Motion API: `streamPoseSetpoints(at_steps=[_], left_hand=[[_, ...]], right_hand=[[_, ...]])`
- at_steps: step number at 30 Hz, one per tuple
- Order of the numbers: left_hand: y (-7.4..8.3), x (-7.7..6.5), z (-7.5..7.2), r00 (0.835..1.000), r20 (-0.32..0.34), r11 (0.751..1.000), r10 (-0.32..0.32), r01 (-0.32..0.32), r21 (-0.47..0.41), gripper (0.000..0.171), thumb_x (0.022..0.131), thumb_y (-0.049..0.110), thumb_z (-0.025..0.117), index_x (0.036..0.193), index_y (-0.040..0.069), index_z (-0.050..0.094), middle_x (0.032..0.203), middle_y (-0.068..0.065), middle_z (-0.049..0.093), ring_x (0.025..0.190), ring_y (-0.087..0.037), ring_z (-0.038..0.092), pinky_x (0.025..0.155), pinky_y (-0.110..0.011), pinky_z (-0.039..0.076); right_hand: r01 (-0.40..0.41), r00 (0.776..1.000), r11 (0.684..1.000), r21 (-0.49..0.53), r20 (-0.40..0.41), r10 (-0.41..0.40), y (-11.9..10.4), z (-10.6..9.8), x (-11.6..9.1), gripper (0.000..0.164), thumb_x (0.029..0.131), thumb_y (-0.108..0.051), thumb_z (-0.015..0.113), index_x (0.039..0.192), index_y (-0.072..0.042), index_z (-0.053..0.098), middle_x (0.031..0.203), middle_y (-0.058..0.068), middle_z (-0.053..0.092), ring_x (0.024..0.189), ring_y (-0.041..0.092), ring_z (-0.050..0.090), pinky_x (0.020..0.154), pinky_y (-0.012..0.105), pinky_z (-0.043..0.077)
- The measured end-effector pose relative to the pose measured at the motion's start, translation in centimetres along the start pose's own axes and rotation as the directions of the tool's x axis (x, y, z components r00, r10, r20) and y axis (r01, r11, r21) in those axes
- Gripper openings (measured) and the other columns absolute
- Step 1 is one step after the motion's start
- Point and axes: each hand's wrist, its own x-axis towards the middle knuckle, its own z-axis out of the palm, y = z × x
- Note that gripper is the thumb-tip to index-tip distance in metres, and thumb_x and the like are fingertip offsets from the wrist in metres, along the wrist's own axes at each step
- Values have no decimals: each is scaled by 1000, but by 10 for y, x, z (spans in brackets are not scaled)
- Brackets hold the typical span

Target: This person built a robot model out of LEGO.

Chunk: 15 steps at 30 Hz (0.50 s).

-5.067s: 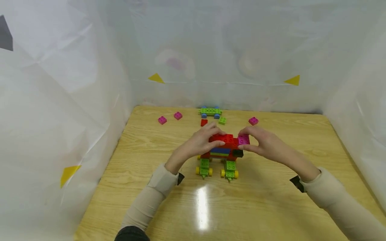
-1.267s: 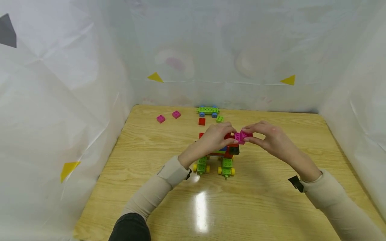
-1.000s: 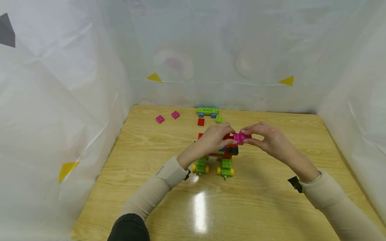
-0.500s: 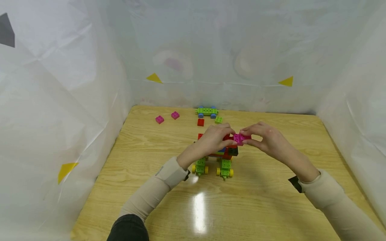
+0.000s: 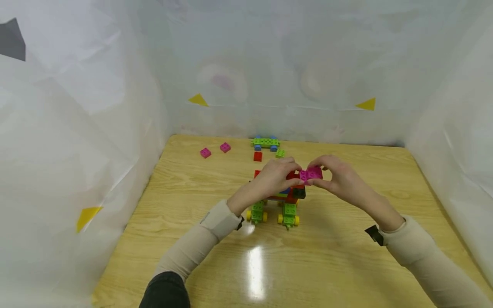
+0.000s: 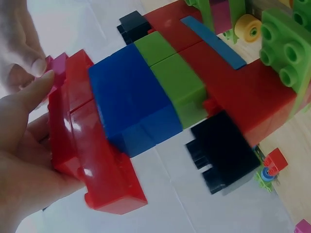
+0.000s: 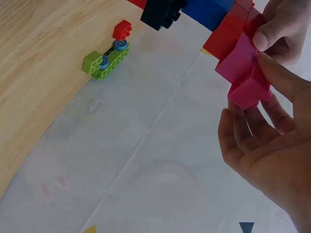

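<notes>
A toy brick model (image 5: 290,199) in red, blue, green and black stands on green and yellow wheeled legs. My left hand (image 5: 275,175) grips its red top brick (image 6: 99,150), thumb on one side and fingers behind. At the model's right end a pink brick (image 7: 238,58) adjoins the red part. A second pink brick (image 5: 315,172) overlaps that one, slightly higher and further out. My right hand (image 5: 343,177) holds this outer brick between thumb and fingers, thumb along its near side. In the right wrist view, the right thumb meets the left thumb beside the pink bricks.
Two loose pink bricks (image 5: 225,147) lie at the back left of the wooden table (image 5: 185,205). Behind the model are a green wheeled base (image 5: 265,142), a red brick (image 5: 257,156) and a green brick (image 5: 280,153). White sheeting (image 5: 246,64) surrounds the table.
The pink brick once at the back right of the table is now in my right hand at the model's end. My left hand has slid right along the model. Lately the right fingers shifted slightly.
</notes>
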Motion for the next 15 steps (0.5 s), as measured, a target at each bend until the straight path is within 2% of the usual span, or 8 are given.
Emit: streamPoseSetpoints(at_steps=[5,8,11,13,15], left_hand=[[-1,2,-3,993,87,996,-76,79,-30,42,94,39,60,124,9,63,112,-3,61,92,-13,57,76,-21,46],[-10,-2,-6,988,98,989,-122,129,-75,46,96,42,56,129,9,60,121,-5,59,103,-16,57,84,-25,48],[-23,-13,-10,988,38,976,-152,156,-152,44,98,40,53,129,10,59,120,-5,59,108,-19,54,89,-30,46],[-32,-23,-15,985,-17,958,-172,163,-236,41,99,37,52,128,10,60,120,-5,60,110,-19,54,91,-33,47],[-40,-35,-21,976,-70,931,-209,176,-320,38,100,36,52,127,11,61,120,-4,61,109,-19,55,91,-34,47]], right_hand=[[-19,1000,1000,-5,23,19,0,2,0,44,72,-4,83,111,-3,64,105,6,64,91,18,58,77,36,49],[-8,999,1000,-5,32,8,0,3,2,46,72,-6,83,114,-2,64,106,8,65,93,21,59,77,41,50],[-6,999,1000,-8,42,6,-2,4,5,43,74,-10,82,114,-3,65,106,7,66,94,22,60,79,43,50],[0,999,999,-33,53,2,-5,5,8,41,77,-13,81,113,-4,66,106,7,66,95,24,59,80,44,50],[13,998,998,-63,66,-9,-9,6,13,39,79,-16,80,114,-5,66,107,9,66,97,26,59,81,46,50]])
